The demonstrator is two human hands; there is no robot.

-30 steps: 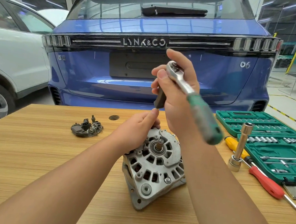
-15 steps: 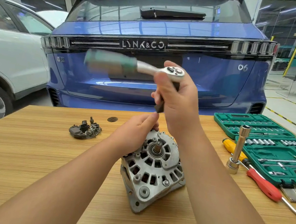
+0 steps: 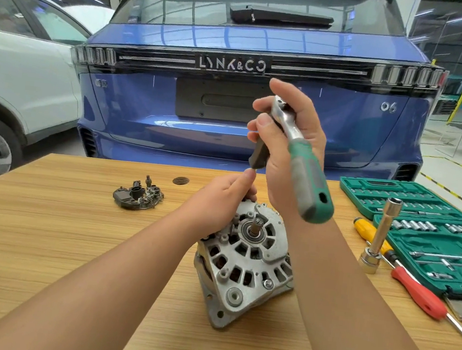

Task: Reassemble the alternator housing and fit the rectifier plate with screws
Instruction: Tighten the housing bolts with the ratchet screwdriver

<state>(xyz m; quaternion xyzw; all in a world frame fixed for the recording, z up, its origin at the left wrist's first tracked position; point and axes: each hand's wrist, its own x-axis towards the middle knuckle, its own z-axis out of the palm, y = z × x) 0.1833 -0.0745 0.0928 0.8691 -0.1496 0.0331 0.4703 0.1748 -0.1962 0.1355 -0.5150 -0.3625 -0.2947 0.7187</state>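
Note:
The silver alternator housing (image 3: 246, 259) stands tilted on the wooden table (image 3: 46, 241), its shaft end facing me. My left hand (image 3: 222, 202) grips its upper left rim. Above it, my right hand (image 3: 286, 149) holds a ratchet wrench (image 3: 304, 168) by its head, with a dark socket extension (image 3: 257, 155) pointing down toward the housing top. The green handle points down toward me on the right. The black rectifier plate (image 3: 138, 195) lies on the table to the left, apart from the housing.
A green socket set case (image 3: 429, 232) lies open at the right. In front of it are a tall socket (image 3: 378, 238) standing upright, a yellow screwdriver (image 3: 369, 232) and a red screwdriver (image 3: 419, 294). A blue car (image 3: 236, 61) stands behind the table.
The ratchet handle swung from pointing left half a second ago back to the lower right, as one second ago. My left hand stayed on the housing.

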